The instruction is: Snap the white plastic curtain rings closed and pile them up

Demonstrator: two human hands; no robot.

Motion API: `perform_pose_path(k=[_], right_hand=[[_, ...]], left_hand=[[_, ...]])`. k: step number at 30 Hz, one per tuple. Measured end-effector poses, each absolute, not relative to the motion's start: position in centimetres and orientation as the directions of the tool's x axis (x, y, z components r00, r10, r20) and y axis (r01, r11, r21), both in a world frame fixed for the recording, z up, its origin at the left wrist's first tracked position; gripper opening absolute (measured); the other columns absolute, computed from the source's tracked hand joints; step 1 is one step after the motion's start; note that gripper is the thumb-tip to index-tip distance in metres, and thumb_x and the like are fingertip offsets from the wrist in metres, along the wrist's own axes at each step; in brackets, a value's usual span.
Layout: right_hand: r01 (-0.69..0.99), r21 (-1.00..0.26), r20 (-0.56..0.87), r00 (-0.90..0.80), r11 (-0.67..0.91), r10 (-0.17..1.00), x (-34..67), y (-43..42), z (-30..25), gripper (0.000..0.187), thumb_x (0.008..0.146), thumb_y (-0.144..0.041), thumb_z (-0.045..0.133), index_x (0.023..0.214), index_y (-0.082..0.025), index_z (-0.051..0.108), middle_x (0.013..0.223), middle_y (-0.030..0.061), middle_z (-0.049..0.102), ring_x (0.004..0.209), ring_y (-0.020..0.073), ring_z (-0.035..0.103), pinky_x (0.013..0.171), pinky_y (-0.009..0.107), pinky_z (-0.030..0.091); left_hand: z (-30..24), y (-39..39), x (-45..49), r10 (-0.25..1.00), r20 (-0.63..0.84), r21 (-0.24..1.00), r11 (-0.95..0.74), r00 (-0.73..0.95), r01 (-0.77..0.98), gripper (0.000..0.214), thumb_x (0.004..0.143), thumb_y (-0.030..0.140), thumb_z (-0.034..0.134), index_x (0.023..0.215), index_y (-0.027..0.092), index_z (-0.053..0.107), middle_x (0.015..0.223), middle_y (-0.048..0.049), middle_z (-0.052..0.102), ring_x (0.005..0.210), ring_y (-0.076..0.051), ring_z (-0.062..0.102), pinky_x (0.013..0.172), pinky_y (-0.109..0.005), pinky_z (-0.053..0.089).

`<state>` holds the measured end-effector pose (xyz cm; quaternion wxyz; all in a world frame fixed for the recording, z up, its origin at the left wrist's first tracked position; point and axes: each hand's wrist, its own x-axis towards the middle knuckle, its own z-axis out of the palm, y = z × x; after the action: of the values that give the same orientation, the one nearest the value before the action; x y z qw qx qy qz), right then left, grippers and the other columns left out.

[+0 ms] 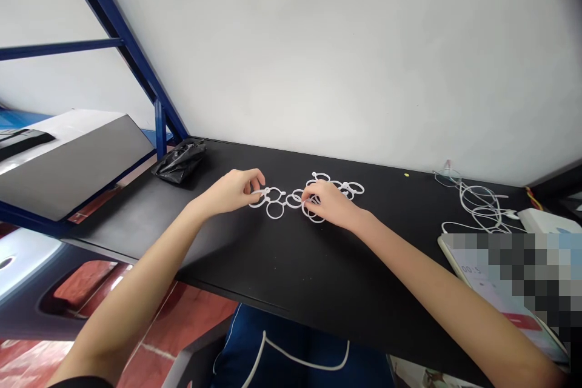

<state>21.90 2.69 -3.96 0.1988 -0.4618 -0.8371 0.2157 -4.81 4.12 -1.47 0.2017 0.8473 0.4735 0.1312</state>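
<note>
Several thin white rings with small knobs (275, 210) lie in a loose, overlapping row on the black tabletop (273, 254). At the row's left end, my left hand (236, 191) is closed with thumb and fingertips on one white ring (257, 202). My right hand (331, 201) reaches over the middle of the row, its fingers curled in a pinch on another white ring (313, 217). More rings (354, 188) lie just beyond my right hand, partly hidden by it. Whether the rings are linked or only overlapping, I cannot tell.
A crumpled black plastic bag (180, 160) sits at the table's back left, near a blue metal frame (136, 60). At the right are coiled white cables (482, 206), a white box (545, 221) and a phone (491, 297), partly blurred out. A pale wall (341, 60) rises behind.
</note>
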Motion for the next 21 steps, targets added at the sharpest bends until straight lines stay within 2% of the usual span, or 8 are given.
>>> perform_pose_path(k=[4, 6, 11, 14, 18, 21], right_hand=[[0.66, -0.602, 0.151, -0.458, 0.449, 0.876, 22.2, 2.8, -3.1, 0.01, 0.084, -0.017, 0.062, 0.078, -0.02, 0.069, 0.09, 0.0028, 0.073, 0.088, 0.0189, 0.065, 0.079, 0.032, 0.048], [0.655, -0.616, 0.163, -0.438, 0.438, 0.884, 21.9, 2.7, -3.2, 0.01, 0.086, -0.02, 0.061, 0.081, -0.021, 0.069, 0.093, 0.0026, 0.074, 0.089, 0.0179, 0.066, 0.08, 0.031, 0.048], [0.704, -0.568, 0.194, -0.389, 0.426, 0.901, 20.5, 2.6, -4.9, 0.005, 0.086, -0.018, 0.064, 0.086, -0.018, 0.069, 0.092, 0.0076, 0.072, 0.091, 0.0219, 0.062, 0.083, 0.036, 0.046], [0.736, -0.531, 0.195, -0.376, 0.42, 0.906, 20.1, 2.6, -5.7, 0.01, 0.082, -0.01, 0.064, 0.089, -0.017, 0.067, 0.088, 0.0071, 0.072, 0.089, 0.0225, 0.061, 0.084, 0.038, 0.045], [0.757, -0.487, 0.18, -0.4, 0.435, 0.898, 20.3, 2.7, -5.6, 0.012, 0.08, -0.007, 0.064, 0.084, -0.018, 0.065, 0.082, 0.0045, 0.072, 0.085, 0.0214, 0.061, 0.085, 0.037, 0.044], [0.773, -0.444, 0.168, -0.425, 0.453, 0.89, 20.2, 2.5, -5.4, 0.01, 0.08, -0.011, 0.066, 0.073, -0.018, 0.063, 0.08, 0.0055, 0.069, 0.085, 0.0229, 0.06, 0.09, 0.041, 0.041]], left_hand=[[-1.4, 3.6, -4.4, 0.908, 0.128, 0.657, -0.38, 0.4, 0.651, 0.026, 0.083, 0.039, 0.061, 0.099, 0.018, 0.06, 0.08, -0.0009, 0.066, 0.074, -0.014, 0.06, 0.062, -0.022, 0.044], [-1.6, 3.6, -3.9, 0.918, 0.133, 0.726, -0.347, 0.374, 0.594, 0.03, 0.082, 0.041, 0.064, 0.1, 0.017, 0.06, 0.083, -0.0027, 0.067, 0.077, -0.015, 0.062, 0.059, -0.021, 0.044], [-2.7, 4.5, -3.0, 0.83, -0.04, 0.794, -0.312, 0.557, 0.522, 0.037, 0.085, 0.046, 0.058, 0.105, 0.015, 0.059, 0.085, -0.0054, 0.071, 0.073, -0.017, 0.069, 0.054, -0.024, 0.052], [-4.0, 5.1, -2.8, 0.836, -0.033, 0.746, -0.345, 0.548, 0.569, 0.03, 0.084, 0.039, 0.058, 0.104, 0.016, 0.06, 0.087, -0.0056, 0.071, 0.077, -0.018, 0.069, 0.06, -0.027, 0.054], [-5.2, 5.2, -2.4, 0.869, 0.059, 0.602, -0.424, 0.492, 0.677, 0.02, 0.081, 0.029, 0.057, 0.097, 0.018, 0.062, 0.094, -0.0057, 0.069, 0.088, -0.021, 0.064, 0.083, -0.037, 0.051], [-5.1, 5.3, -2.2, 0.87, 0.08, 0.503, -0.456, 0.486, 0.734, 0.021, 0.08, 0.028, 0.055, 0.097, 0.017, 0.063, 0.101, -0.0078, 0.068, 0.088, -0.023, 0.062, 0.082, -0.037, 0.048]])
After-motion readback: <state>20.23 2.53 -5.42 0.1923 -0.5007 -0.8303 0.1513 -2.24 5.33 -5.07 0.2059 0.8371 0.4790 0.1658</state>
